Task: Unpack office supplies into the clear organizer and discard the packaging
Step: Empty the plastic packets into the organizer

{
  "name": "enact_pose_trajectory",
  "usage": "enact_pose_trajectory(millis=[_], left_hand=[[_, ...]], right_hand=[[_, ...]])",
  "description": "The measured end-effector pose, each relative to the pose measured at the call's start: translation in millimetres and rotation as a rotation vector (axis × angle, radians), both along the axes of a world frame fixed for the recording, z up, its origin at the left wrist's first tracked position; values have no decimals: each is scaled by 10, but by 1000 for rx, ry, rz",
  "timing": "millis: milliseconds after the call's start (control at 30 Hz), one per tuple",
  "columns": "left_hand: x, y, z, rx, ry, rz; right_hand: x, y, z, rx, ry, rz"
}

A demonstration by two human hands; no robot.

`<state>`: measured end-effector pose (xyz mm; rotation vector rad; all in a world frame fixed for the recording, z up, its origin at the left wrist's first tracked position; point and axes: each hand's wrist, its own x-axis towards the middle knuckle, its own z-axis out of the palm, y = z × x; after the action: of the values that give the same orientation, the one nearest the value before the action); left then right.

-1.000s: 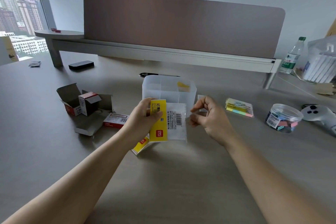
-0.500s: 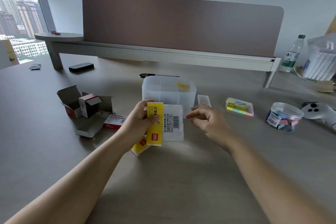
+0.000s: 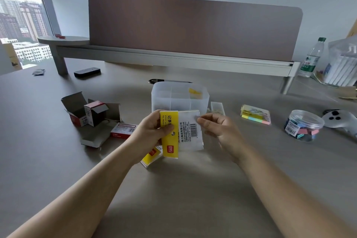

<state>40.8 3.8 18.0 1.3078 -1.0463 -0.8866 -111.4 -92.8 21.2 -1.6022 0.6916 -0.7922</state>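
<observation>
Left hand (image 3: pixel 152 133) grips the sticky-note pack (image 3: pixel 180 134) by its yellow band; right hand (image 3: pixel 216 127) pinches its crinkly wrapper's top corner. Light, slippery, probably tears easily there.

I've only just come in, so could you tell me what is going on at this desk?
A person is unpacking office supplies. The left hand holds a wrapped sticky-note pack upright in front of the clear organizer, while the right hand picks at the top edge of its wrapper with its fingers. The organizer already has something yellow inside. Opened cardboard boxes lie to the left; colored sticky tabs and a tub of clips wait on the right.
</observation>
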Motion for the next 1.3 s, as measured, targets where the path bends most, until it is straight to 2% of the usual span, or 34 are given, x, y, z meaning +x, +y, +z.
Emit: enact_pose_trajectory(millis=[67, 200, 367, 700, 833, 1067, 1300], left_hand=[[2, 1, 3, 0, 23, 0], [-4, -18, 0, -2, 31, 24], [-8, -42, 12, -11, 46, 72], [1, -18, 45, -29, 131, 101], [48, 4, 46, -33, 200, 146], [116, 16, 113, -42, 222, 205], [335, -64, 327, -105, 185, 263]], right_hand=[[-7, 1, -5, 12, -25, 37], [-14, 15, 20, -30, 47, 67], [4, 16, 38, -28, 29, -18], [70, -3, 80, 326, -104, -8], [39, -16, 128, 399, -121, -39], [67, -29, 276, 103, 34, -86], [342, -143, 583, 79, 64, -69]])
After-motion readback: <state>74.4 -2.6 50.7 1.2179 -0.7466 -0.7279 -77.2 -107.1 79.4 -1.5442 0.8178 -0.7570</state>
